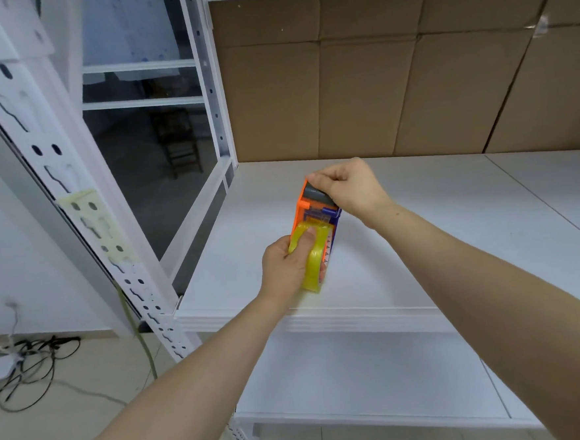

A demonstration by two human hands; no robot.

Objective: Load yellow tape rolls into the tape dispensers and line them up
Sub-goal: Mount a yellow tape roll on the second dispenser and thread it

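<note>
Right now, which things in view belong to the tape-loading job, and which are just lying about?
Part of the job:
- yellow tape roll, gripped by the left hand
- orange tape dispenser, steadied at its far end by the right hand
- white shelf under them

Just lying about:
- cables on the floor
- cardboard behind the shelf

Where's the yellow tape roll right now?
In the head view, centre frame: the yellow tape roll sits in the left hand, against the near end of the orange dispenser over the white shelf.
</note>
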